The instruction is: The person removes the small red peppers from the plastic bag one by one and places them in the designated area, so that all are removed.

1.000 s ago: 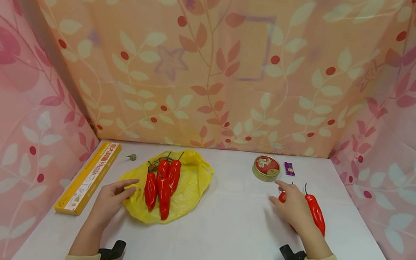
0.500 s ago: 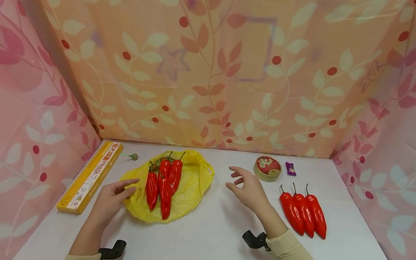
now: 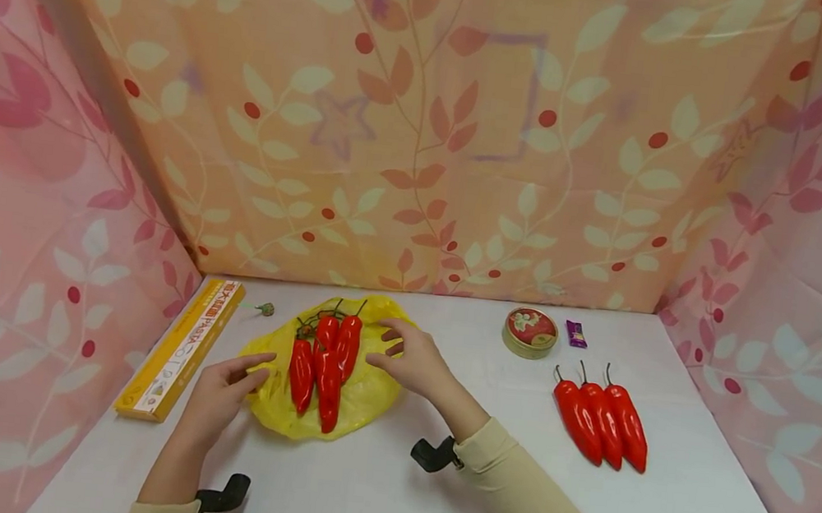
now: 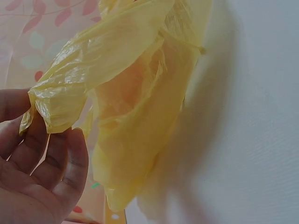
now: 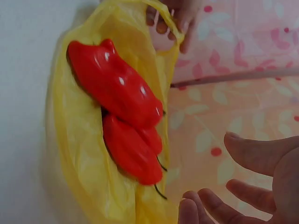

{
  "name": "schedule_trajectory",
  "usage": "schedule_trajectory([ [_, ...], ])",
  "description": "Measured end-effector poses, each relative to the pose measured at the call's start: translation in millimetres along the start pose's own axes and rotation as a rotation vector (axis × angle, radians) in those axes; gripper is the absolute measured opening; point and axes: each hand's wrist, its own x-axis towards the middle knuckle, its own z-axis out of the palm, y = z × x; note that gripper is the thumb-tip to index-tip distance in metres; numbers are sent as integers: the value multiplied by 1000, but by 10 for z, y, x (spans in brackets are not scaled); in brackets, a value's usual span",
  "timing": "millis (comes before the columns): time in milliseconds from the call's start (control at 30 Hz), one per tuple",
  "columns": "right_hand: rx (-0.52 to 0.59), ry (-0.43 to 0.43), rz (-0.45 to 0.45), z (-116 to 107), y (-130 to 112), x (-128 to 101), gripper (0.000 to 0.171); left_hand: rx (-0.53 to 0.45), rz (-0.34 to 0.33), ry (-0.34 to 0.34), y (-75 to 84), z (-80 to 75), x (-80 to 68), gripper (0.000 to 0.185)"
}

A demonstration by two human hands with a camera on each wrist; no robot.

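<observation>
Four long glossy red peppers (image 3: 325,372) laid on crumpled yellow plastic bag (image 3: 370,401), stem ends pointing away, long axes near-to-far. Bag's left edge pinched by left hand (image 3: 221,393); right hand (image 3: 419,365) held just right of peppers, fingers apart, nothing gripped.

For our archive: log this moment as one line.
left hand: pinches yellow bag; right hand: empty, near bag; three peppers: on table, right

A long yellow-and-white cardboard pasta box (image 3: 181,350) lies left, a small greenish-brown stalked object (image 3: 266,309) near its far end; far right, a round red-and-gold tin (image 3: 531,332) sits beside a small purple packet (image 3: 576,333).
</observation>
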Motion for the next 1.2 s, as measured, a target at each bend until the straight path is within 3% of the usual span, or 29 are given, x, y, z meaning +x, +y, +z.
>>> schedule_trajectory([
  [167, 17, -44, 31, 272, -103, 147, 63, 11, 9, 0, 4, 0, 0, 41],
  [333, -21, -29, 122, 621, -184, 258, 79, 36, 17, 8, -2, -39, 3, 43],
  [500, -86, -9, 208, 910, -245, 261, 100, 33, 19, 11, -3, -67, 16, 43],
  [667, -98, 31, 241, 1055, -239, 209, 113, 1, 41, -3, 6, -24, 45, 43],
  [933, -71, 24, 216, 1056, -196, 171, 85, 1, 21, -9, 17, 21, 34, 43],
  [1200, 41, -19, 138, 841, -268, 91, 72, 22, -4, -2, -21, -5, 35, 43],
])
